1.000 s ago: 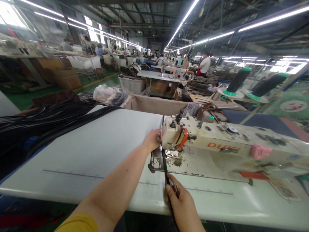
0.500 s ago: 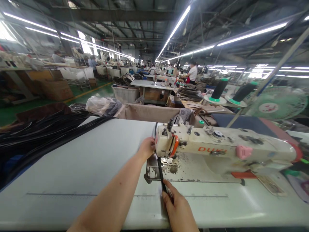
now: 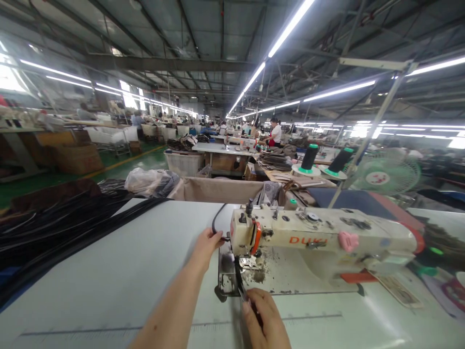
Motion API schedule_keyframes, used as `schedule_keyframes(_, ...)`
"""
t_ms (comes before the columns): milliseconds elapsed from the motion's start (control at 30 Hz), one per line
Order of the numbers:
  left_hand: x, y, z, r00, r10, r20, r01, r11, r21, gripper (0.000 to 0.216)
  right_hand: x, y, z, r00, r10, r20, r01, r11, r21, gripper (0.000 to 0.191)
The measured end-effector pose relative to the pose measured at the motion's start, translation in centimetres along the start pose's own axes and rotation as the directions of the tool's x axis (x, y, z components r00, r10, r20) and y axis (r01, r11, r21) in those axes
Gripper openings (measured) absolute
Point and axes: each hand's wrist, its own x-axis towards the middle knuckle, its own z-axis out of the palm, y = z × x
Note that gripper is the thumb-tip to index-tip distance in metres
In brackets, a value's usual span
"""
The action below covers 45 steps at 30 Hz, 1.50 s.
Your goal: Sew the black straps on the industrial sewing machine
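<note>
A white sewing machine (image 3: 290,232) with an orange guard stands on the pale table. My left hand (image 3: 207,247) is to the left of its head, thumb and fingers pinched on a black strip (image 3: 215,220) that curls up behind the machine. The strip's near part passes beside the presser foot (image 3: 250,262) and runs toward me. My right hand (image 3: 263,312) is closed at this near end, in front of the metal bed. Something thin and shiny shows at its fingertips; its kind is unclear.
Long black strips (image 3: 72,237) are heaped along the table's left side. Behind the machine are a beige fabric-lined bin (image 3: 221,190), two black thread cones (image 3: 310,157) and a green fan (image 3: 385,177). A ruler scale (image 3: 83,333) runs along the front. A person (image 3: 275,133) stands farther back.
My left hand has moved slightly away from the machine head, and the strip behind now bows out to the left. My right hand stays near the strip's front end. The camera view has tilted up.
</note>
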Motion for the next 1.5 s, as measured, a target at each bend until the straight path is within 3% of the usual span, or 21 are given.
schedule_keyframes(167, -3.7, 0.9, -2.9, 0.997, 0.012, -0.076, -0.021, 0.992, -0.128, 0.061, 0.7, -1.3, 1.2, 0.976, 0.143, 0.167, -0.163, 0.979, 0.118, 0.05)
schedule_keyframes(300, -6.9, 1.3, -5.0, 0.993, 0.018, -0.118, -0.032, 0.993, -0.113, 0.056, 1.3, -2.0, 2.8, 0.881, 0.22, 0.419, -0.348, 0.901, 0.259, 0.061)
schedule_keyframes(367, -8.4, 1.5, -5.9, 0.991, 0.025, -0.129, -0.037, 0.995, -0.095, 0.054, 1.8, -2.3, 3.6, 0.847, 0.237, 0.476, -0.407, 0.865, 0.294, 0.066)
schedule_keyframes(667, -13.1, 3.2, -7.9, 0.983, 0.069, -0.171, -0.067, 0.998, 0.015, 0.051, 3.8, -3.6, 5.8, 0.767, 0.4, 0.501, -0.613, 0.686, 0.392, 0.077)
schedule_keyframes(833, -15.0, 3.4, -9.0, 0.975, 0.151, -0.166, -0.136, 0.986, 0.1, 0.042, 4.4, -4.5, 6.5, 0.75, 0.386, 0.538, -0.642, 0.623, 0.447, 0.077)
schedule_keyframes(1067, -17.0, 3.1, -10.3, 0.973, 0.167, -0.16, -0.144, 0.979, 0.145, 0.035, 4.5, -6.4, 7.3, 0.706, 0.305, 0.639, -0.667, 0.591, 0.455, 0.071)
schedule_keyframes(1200, -17.6, 3.4, -10.4, 0.973, 0.162, -0.163, -0.144, 0.982, 0.12, 0.035, 4.5, -7.0, 7.5, 0.724, 0.287, 0.628, -0.638, 0.623, 0.452, 0.067)
schedule_keyframes(1300, -17.7, 3.8, -10.9, 0.976, 0.145, -0.161, -0.121, 0.981, 0.15, 0.037, 4.2, -6.6, 7.0, 0.778, 0.248, 0.578, -0.536, 0.742, 0.403, 0.061)
schedule_keyframes(1367, -17.7, 4.0, -11.5, 0.984, 0.124, -0.13, -0.098, 0.976, 0.193, 0.039, 3.7, -6.0, 6.0, 0.859, 0.197, 0.473, -0.36, 0.89, 0.281, 0.049)
schedule_keyframes(1433, -17.5, 4.2, -12.3, 0.993, 0.089, -0.082, -0.069, 0.972, 0.223, 0.041, 2.8, -5.1, 4.6, 0.931, 0.108, 0.348, -0.131, 0.99, 0.044, 0.04)
schedule_keyframes(1500, -17.4, 4.3, -13.1, 0.998, 0.047, -0.045, -0.036, 0.974, 0.223, 0.042, 1.8, -4.1, 2.9, 0.969, 0.005, 0.246, 0.063, 0.961, -0.269, 0.027)
